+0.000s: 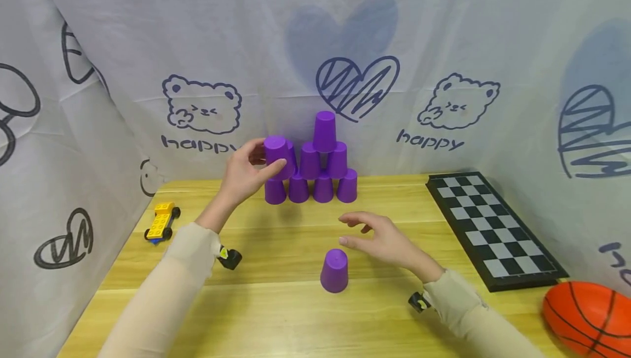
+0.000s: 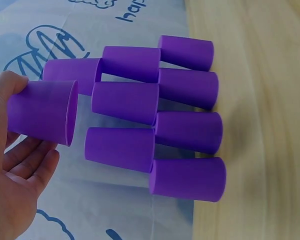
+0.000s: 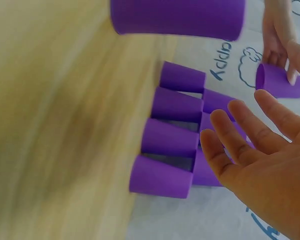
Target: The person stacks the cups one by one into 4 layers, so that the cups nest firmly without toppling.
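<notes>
My left hand [image 1: 242, 173] grips an upside-down purple cup [image 1: 274, 147], thumb on one side and fingers on the other. In the left wrist view the held cup [image 2: 42, 111] is apart from the stack. Behind it stand stacked purple cups: a bottom row of several [image 1: 323, 188], a middle row of three [image 1: 310, 162], and one top cup [image 1: 325, 131] toward the right. My right hand [image 1: 383, 239] hovers with loosely bent fingers, holding nothing. Nearest to it, a single upside-down purple cup [image 1: 334, 271] stands on the table, also seen as a large cup [image 3: 177, 17] in the right wrist view.
On the wooden table [image 1: 276, 314], a yellow toy car [image 1: 161, 222] sits at the left. A black-and-white checkered board [image 1: 493, 226] lies at the right, with an orange basketball-patterned object [image 1: 589, 317] at the near right corner. A printed white curtain [image 1: 276, 35] hangs behind the stack.
</notes>
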A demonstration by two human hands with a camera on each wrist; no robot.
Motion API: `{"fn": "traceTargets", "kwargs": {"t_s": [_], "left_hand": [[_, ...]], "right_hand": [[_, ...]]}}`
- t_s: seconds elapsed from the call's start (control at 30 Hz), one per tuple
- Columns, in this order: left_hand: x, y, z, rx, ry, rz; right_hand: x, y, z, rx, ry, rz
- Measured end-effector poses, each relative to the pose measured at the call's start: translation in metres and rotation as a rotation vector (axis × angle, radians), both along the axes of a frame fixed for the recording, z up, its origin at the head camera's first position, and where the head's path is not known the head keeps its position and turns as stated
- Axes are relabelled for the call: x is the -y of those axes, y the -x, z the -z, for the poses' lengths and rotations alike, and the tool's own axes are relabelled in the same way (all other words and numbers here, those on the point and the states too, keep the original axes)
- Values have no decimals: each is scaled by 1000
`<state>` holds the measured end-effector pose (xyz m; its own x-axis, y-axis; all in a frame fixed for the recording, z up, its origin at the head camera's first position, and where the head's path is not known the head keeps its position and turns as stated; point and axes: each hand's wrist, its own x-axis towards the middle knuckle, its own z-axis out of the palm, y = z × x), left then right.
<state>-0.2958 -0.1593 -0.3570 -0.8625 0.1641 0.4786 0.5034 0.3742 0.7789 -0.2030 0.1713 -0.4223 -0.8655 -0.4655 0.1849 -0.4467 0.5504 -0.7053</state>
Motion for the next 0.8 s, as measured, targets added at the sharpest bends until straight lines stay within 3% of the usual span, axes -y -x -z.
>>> {"fn": "traceTargets", "kwargs": {"t_s": [0.17, 0.37, 0.8], "left_hand": [[-5, 7, -8, 20, 15, -8], [-8, 14, -12, 26, 29, -25], [-14, 29, -20, 78, 41, -69]], "right_hand": [[-1, -8, 11, -16, -3, -26], [0, -16, 13, -16, 3, -62], [3, -29, 23, 58, 32, -108]]}}
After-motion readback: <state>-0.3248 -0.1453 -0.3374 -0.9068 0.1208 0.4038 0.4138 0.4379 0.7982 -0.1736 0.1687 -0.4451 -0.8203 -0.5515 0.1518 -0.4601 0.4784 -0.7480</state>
